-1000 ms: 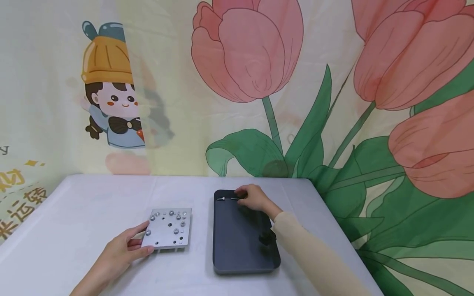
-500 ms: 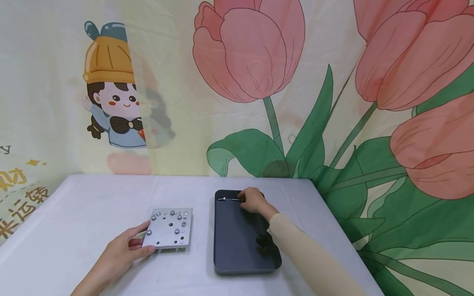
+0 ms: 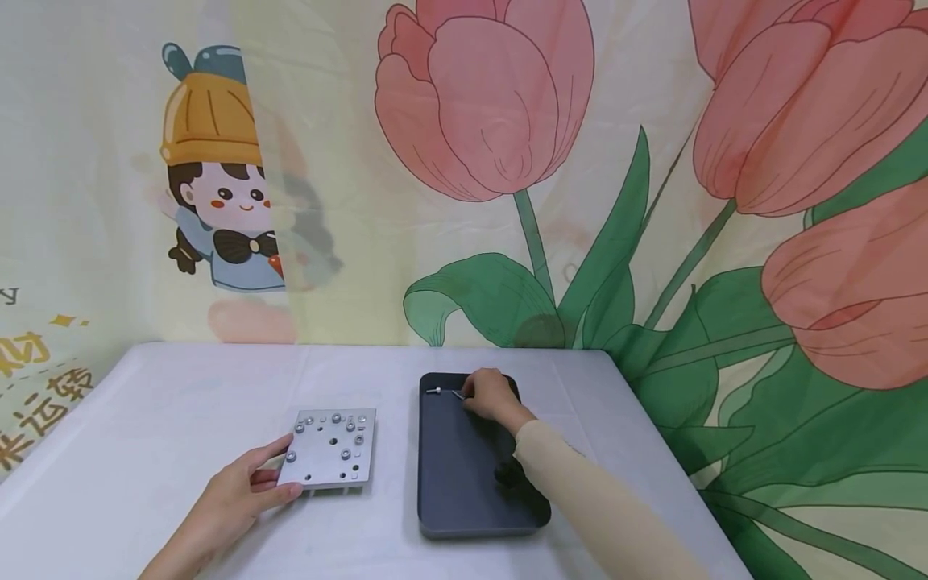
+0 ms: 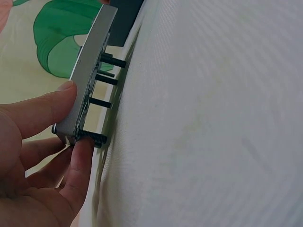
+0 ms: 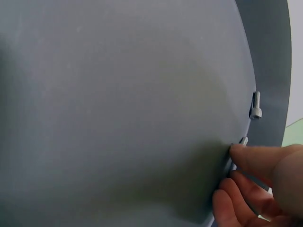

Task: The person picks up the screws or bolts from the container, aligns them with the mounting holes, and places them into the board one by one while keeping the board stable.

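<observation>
At the tray's [image 3: 435, 515] twelve o'clock end, a screw [image 3: 434, 391] lies beside another now pinched by the right hand [image 3: 487, 395], shifted slightly leftward since before, while the metal plate [image 3: 332, 447] stays gripped by the left hand [image 3: 239, 491].

Left hand [image 4: 33, 161] pinches the near corner of the metal plate [image 4: 90, 78], thumb on its top face, finger under the edge. Dark screw ends [image 4: 105, 80] stick out below the plate, which sits on the white tablecloth [image 4: 213, 118].
</observation>
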Available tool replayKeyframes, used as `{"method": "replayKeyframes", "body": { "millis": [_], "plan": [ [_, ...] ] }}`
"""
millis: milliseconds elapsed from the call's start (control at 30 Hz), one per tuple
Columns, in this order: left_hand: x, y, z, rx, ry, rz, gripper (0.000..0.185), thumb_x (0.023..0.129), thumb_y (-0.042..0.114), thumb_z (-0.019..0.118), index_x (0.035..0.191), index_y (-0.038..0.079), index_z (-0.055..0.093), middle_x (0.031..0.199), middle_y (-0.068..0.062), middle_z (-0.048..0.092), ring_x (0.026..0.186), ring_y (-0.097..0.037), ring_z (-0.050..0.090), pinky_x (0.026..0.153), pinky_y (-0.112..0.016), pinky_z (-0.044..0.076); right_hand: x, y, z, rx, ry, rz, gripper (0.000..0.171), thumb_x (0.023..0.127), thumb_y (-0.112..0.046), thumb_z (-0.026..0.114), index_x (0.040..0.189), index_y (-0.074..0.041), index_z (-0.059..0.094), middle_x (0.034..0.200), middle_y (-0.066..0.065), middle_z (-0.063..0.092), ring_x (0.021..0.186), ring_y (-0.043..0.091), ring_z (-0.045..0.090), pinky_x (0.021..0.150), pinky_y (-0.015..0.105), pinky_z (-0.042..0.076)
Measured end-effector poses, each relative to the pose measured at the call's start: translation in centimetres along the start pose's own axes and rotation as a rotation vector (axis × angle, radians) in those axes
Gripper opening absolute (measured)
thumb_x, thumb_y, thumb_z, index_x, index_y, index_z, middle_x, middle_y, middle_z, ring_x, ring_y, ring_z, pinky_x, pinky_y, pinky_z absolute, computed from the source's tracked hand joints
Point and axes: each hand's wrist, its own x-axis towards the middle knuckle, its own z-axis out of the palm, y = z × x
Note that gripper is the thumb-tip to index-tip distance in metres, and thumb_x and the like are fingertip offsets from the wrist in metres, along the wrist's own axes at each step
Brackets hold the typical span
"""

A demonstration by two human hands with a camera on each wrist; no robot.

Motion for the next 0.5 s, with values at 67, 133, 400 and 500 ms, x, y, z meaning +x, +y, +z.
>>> {"method": "replayKeyframes", "body": {
  "millis": [67,133,400,500],
  "plan": [
    [0.03,0.02,0.01,-0.002,0.0,-0.001,0.095,0.087,0.04,0.089,0.164,0.014,0.042,0.15,-0.025,0.056,0.121,-0.028,0.067,0.078,-0.024,0.055,0.01,-0.27,0.15,0.004,0.007,0.018,0.005,0.094,-0.012,0.081,0.096,-0.007,0.082,0.093,0.005,0.076,0.089,0.023,0.069,0.084,0.041,0.058],
    [0.08,0.04,0.01,-0.003,0.0,-0.005,0.095,0.086,0.041,0.089,0.164,0.014,0.042,0.149,-0.025,0.056,0.121,-0.028,0.067,0.078,-0.024,0.055,0.02,-0.45,0.24,0.015,0.009,0.028,0.004,0.093,-0.012,0.081,0.094,-0.008,0.082,0.091,0.005,0.075,0.088,0.023,0.068,0.084,0.042,0.058],
    [0.05,-0.01,-0.01,-0.008,-0.004,-0.021,0.096,0.086,0.041,0.09,0.165,0.014,0.041,0.151,-0.024,0.056,0.121,-0.028,0.067,0.077,-0.025,0.054,0.09,-0.64,0.32,0.039,-0.008,0.021,0.016,0.092,-0.018,0.085,0.102,-0.006,0.082,0.099,0.007,0.076,0.094,0.024,0.069,0.088,0.043,0.058],
    [0.06,0.04,0.03,-0.015,-0.005,-0.023,0.096,0.086,0.04,0.09,0.165,0.014,0.041,0.151,-0.024,0.056,0.121,-0.027,0.067,0.077,-0.025,0.054,0.09,-0.61,0.34,0.046,-0.001,0.019,0.011,0.094,-0.014,0.081,0.101,-0.006,0.082,0.098,0.008,0.076,0.094,0.025,0.069,0.087,0.043,0.058]
  ]
}}
